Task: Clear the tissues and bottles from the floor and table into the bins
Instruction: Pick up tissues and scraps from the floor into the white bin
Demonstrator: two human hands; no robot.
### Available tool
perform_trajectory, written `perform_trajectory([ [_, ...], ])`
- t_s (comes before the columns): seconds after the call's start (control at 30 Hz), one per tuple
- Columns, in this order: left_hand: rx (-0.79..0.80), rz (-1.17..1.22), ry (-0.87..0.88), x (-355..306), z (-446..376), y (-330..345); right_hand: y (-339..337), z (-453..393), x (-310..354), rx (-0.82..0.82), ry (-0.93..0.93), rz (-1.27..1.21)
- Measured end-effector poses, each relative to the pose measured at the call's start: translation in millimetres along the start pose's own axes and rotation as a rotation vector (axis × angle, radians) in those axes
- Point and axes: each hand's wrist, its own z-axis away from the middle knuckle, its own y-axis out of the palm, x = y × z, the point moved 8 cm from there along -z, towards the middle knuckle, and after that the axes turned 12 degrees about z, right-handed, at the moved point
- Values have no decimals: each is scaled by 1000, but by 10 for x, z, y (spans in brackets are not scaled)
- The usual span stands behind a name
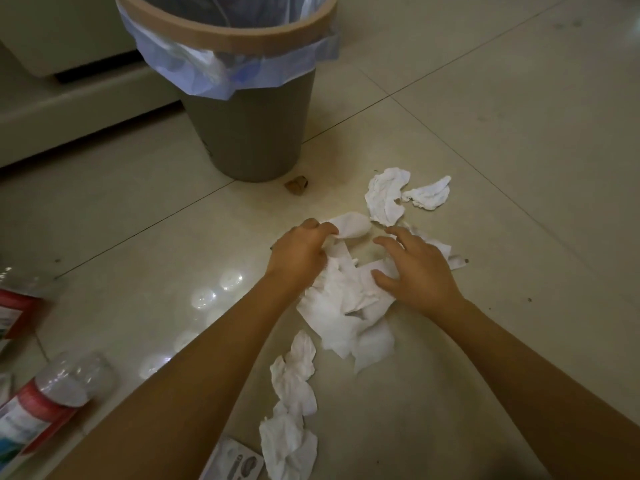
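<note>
Crumpled white tissues (341, 303) are being gathered on the tiled floor (502, 140), just in front of the grey bin (249, 133) lined with a pale plastic bag (194, 69). The left hand (298, 252) is curled, its fingers (323, 227) clamped on a tissue at the far edge of the central heap, while the right hand (417, 268) is spread over the same heap with its fingers (391, 243) apart and pressed down, nothing yet enclosed. The step is best done by sweeping both hands inward so that the loose sheets are bunched into one wad before anything is lifted; thin paper is likely to tear or trail if pulled by a corner. Two further tissues (388, 199) lie beyond the right hand, and a twisted strip of tissue (294, 393) lies nearer the person, apart from the heap; these would be better drawn in first, so that fewer trips are needed. Since the bin stands near, a short lift over its rim should suffice. Plastic bottles (52, 400) with red labels lie at the left on the floor, untouched, and remain for later.
</note>
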Motion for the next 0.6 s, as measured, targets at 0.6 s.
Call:
perform_trajectory([
  [0.6,-205,119,85,-240,-380,-335,297,-837,-645,180,314,47],
])
